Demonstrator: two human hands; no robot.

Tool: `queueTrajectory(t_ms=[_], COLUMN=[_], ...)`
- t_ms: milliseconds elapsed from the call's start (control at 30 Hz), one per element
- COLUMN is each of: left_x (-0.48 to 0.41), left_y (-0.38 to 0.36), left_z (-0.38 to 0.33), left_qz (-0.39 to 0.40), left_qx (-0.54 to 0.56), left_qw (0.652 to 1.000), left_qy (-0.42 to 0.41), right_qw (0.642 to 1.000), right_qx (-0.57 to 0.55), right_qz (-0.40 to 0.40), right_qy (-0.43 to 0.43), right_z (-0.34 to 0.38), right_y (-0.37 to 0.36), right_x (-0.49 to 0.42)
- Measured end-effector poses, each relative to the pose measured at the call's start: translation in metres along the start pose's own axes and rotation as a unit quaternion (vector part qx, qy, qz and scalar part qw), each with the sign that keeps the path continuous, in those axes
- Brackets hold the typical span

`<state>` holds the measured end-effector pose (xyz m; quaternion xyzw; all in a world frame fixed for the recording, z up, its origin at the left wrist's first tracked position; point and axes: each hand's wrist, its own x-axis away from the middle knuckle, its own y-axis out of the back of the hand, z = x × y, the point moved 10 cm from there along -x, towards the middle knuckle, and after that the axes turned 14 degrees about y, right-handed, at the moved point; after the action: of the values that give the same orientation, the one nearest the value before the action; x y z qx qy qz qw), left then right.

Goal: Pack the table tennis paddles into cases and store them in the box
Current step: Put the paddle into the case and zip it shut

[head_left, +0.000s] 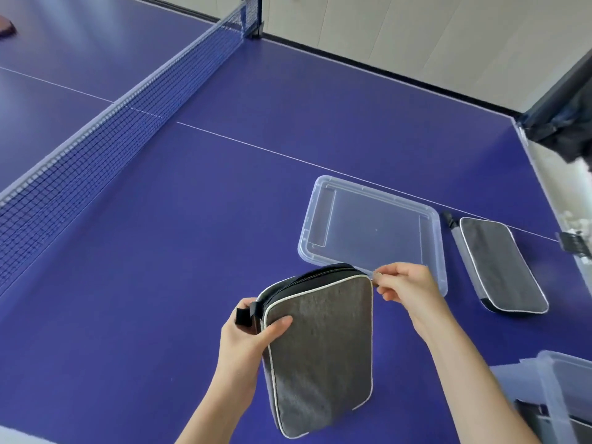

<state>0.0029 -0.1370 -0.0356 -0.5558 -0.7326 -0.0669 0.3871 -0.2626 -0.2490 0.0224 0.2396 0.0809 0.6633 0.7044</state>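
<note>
I hold a grey fabric paddle case [320,350] with white piping upright above the blue table. My left hand [246,334] grips its upper left corner beside a black loop. My right hand [407,286] pinches the zipper pull at the upper right corner; the zip runs closed along the top edge. A second grey case [499,264] lies flat on the table to the right. A clear plastic lid [371,232] lies flat behind the held case. The clear plastic box [563,389] shows at the lower right corner. A paddle [6,27] lies at the far left, cut by the frame edge.
The net [128,113] crosses the table [192,219] on the left. A black ball-catch net and clamp [567,123] sit on the table's right edge. Beyond the far edge is light floor.
</note>
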Motion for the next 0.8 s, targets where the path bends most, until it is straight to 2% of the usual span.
queueTrajectory(t_ms=[167,267,433,600,800], left_x=[0.023,0.031,0.038,0.047,0.052], left_y=[-0.031,-0.043,-0.054,-0.059,-0.048], left_z=[-0.039,-0.051,-0.060,-0.058,-0.056], left_qz=[-0.004,-0.013,-0.005,0.030,0.029], left_qx=[-0.137,-0.191,-0.205,-0.191,-0.188], left_qw=[0.985,0.971,0.963,0.966,0.964], left_qy=[-0.102,-0.145,-0.173,-0.173,-0.187], right_qw=[0.982,0.954,0.903,0.887,0.915], right_qx=[0.069,0.152,0.209,0.218,0.196], right_qz=[-0.071,-0.058,-0.006,0.023,0.010], right_qy=[0.158,0.254,0.376,0.406,0.353], right_z=[0.079,0.123,0.158,0.161,0.148], right_y=[0.029,0.017,-0.037,-0.087,-0.094], right_x=[0.025,0.053,0.103,0.130,0.132])
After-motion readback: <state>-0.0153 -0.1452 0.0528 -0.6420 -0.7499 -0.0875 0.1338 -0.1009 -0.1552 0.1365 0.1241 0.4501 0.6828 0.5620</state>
